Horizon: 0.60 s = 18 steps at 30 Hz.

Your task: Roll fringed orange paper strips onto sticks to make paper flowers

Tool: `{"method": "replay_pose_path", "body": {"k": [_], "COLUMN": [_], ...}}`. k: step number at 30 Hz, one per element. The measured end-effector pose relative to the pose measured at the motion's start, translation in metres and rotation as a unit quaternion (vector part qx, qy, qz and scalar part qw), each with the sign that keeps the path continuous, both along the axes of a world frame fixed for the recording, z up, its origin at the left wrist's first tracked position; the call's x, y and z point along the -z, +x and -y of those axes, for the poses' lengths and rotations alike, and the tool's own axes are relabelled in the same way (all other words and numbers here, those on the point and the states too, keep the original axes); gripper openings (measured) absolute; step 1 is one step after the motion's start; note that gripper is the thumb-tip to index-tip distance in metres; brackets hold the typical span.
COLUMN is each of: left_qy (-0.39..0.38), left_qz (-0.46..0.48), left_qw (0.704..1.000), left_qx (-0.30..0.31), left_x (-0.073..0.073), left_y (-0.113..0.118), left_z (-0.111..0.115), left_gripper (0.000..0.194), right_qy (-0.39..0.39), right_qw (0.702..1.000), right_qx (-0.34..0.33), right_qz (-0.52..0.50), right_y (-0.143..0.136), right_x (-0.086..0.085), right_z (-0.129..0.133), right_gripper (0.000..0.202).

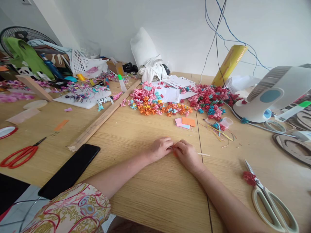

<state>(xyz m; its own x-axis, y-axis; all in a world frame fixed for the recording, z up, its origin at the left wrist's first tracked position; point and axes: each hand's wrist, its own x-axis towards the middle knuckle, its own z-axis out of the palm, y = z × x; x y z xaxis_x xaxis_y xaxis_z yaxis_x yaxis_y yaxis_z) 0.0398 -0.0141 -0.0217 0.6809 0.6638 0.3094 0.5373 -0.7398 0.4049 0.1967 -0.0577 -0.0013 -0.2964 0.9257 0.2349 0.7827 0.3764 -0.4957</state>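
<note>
Over the middle of the table, my left hand (160, 149) and my right hand (189, 155) meet with their fingertips closed in a pinch. Between them shows a bit of a small orange-red piece (175, 153), mostly covered by the fingers. A thin whitish strip (204, 154) sticks out to the right, past my right hand; whether it is held cannot be told. Beyond the hands lie small cut pieces in orange (189, 121) and pink (179, 122). Farther back are heaps of small folded flowers, orange (148, 106) and red-pink (209, 97).
White-handled scissors (266, 194) lie at the right, red-handled scissors (23, 153) at the left. A black phone (70, 170) and a wooden bar (104, 116) are left of my arms. A white fan (269, 94) and a yellow roll (228, 66) stand at the back right.
</note>
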Motion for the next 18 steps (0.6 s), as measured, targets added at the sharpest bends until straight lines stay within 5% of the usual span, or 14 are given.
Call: {"method": "replay_pose_path", "body": {"k": [18], "left_qy": [0.003], "left_qz": [0.008], "left_qw": [1.0], "left_qx": [-0.018], "left_x": [-0.0001], "left_y": [-0.0015], "left_z": [-0.001], "left_gripper": [0.008], "right_qy": [-0.001], "right_qw": [1.0], "right_qx": [-0.001], "right_qz": [0.03], "right_y": [0.0002], "right_x": [0.0001], "right_z": [0.0019], "right_gripper": [0.011]}}
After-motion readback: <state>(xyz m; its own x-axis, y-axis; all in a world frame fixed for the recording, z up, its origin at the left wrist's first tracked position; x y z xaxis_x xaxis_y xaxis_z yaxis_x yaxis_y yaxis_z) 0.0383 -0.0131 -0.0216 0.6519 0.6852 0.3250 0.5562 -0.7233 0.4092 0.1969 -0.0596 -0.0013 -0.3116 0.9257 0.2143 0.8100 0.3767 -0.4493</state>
